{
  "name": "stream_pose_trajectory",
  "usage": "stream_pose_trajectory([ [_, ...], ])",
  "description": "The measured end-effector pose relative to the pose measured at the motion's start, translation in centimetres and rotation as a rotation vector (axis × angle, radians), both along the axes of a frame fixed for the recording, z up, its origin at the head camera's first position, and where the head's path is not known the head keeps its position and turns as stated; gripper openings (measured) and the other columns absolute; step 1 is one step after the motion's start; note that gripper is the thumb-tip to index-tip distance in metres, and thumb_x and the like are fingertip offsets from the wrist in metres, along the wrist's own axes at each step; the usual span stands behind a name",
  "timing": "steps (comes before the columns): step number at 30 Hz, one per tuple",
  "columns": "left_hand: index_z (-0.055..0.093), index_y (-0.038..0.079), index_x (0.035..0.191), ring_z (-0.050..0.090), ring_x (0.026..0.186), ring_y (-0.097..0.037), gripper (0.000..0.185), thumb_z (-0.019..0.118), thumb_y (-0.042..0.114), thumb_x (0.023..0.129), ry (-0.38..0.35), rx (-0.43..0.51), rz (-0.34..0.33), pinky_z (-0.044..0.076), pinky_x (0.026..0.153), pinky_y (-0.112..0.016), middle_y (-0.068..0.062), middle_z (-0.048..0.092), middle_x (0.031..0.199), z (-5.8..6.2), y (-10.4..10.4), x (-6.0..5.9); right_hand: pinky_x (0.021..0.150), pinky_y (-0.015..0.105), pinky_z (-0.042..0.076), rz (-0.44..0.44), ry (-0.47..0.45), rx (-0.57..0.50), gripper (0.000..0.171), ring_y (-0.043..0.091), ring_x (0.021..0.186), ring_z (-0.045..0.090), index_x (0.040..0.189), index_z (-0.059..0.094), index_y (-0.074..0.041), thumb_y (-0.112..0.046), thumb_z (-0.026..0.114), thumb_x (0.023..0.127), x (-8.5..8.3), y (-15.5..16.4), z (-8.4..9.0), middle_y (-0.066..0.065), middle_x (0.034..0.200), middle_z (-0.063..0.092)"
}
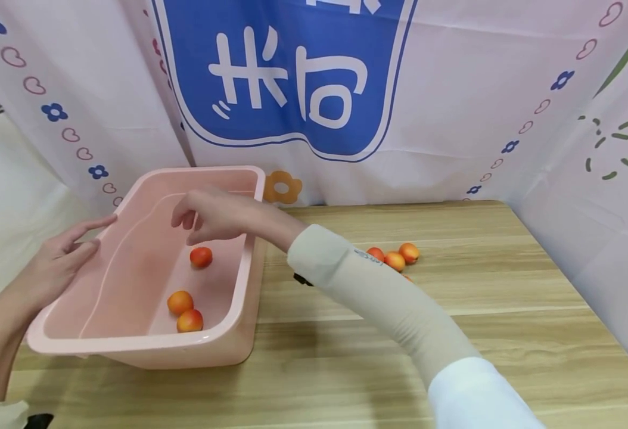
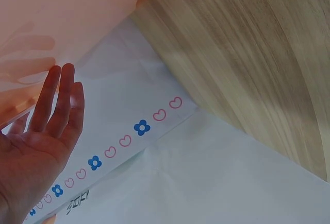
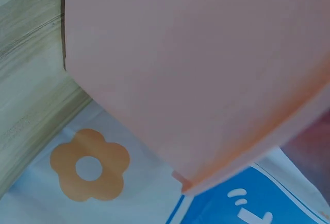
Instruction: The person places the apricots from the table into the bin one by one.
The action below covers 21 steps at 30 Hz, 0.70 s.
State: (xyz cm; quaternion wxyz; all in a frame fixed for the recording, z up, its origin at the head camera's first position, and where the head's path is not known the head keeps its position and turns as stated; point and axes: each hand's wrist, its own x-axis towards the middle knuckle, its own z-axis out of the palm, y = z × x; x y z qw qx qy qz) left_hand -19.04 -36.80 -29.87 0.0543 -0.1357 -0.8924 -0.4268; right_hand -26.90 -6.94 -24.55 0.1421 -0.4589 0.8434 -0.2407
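backdrop [image 1: 453, 89]: white cloth with small hearts and flowers, a big blue panel with white characters, an orange flower low behind the tub.
desk [image 1: 453, 310]: pale wood-grain top, grain running left to right.
tub [image 1: 249, 238]: smooth pink plastic, rectangular with rounded corners and a rolled rim; on the desk's left part, long axis running from the near edge back toward the backdrop, slightly angled.
right hand [image 1: 209, 214]: over the tub's far half, fingers loosely curled and hanging, holding nothing; beige sleeve crosses the right rim.
left hand [image 1: 59, 259]: fingers straight and together, fingertips touching the tub's left rim from outside.
fruits in tub [image 1: 185, 311]: three round, smooth, orange-red; two touching near the front wall, one [image 1: 201, 257] apart, below the right hand.
fruits on desk [image 1: 394, 259]: same kind, clustered right of the sleeve, partly hidden by it.
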Motion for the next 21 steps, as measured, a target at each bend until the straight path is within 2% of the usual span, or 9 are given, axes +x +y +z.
stream_pose_trajectory([
  [5,0.056,0.045,0.146,0.06,0.083,0.012,0.055,0.047,0.006,0.109,-0.001,0.003,0.004,0.045,0.067,-0.009,0.038,0.059,0.104,-0.1,0.1,0.0,0.088,0.01,0.048,0.039,0.088,-0.1,0.034,0.008,0.105,0.067,0.131,0.071,-0.005,-0.009,0.072,0.097,1.2,1.9,0.8,0.003,0.12,0.072],
  [9,0.056,0.044,0.146,0.06,0.083,0.012,0.055,0.047,0.005,0.109,-0.001,0.014,-0.001,0.045,0.067,-0.009,0.037,0.06,0.105,-0.1,0.1,0.0,0.09,0.012,0.049,0.027,0.107,-0.191,0.034,0.009,0.107,0.067,0.131,0.071,-0.004,-0.008,0.071,0.097,1.9,3.7,1.1,0.005,0.122,0.073],
  [12,0.054,0.042,0.148,0.059,0.087,0.016,0.054,0.047,0.007,0.109,-0.001,0.002,-0.007,0.045,0.069,-0.007,0.041,0.056,0.11,-0.2,0.0,-0.1,0.09,0.015,0.051,-0.011,0.156,-0.267,0.033,0.013,0.11,0.067,0.129,0.072,-0.004,-0.006,0.072,0.096,1.8,5.3,0.9,0.007,0.125,0.072],
  [16,0.053,0.04,0.151,0.056,0.091,0.018,0.052,0.047,0.009,0.109,0.008,-0.03,-0.007,0.043,0.072,-0.005,0.044,0.05,0.114,-0.3,0.0,-0.2,0.087,0.018,0.052,-0.106,0.212,-0.351,0.03,0.017,0.111,0.066,0.125,0.074,-0.004,-0.005,0.074,0.094,1.4,7.5,0.4,0.009,0.123,0.072],
  [21,0.053,0.04,0.151,0.057,0.089,0.016,0.052,0.047,0.009,0.109,0.013,-0.034,-0.002,0.042,0.072,-0.006,0.045,0.05,0.113,-0.2,-0.2,-0.1,0.086,0.022,0.054,-0.167,0.219,-0.391,0.028,0.018,0.106,0.063,0.122,0.074,-0.004,-0.006,0.074,0.095,1.1,9.9,-0.3,0.008,0.12,0.072],
])
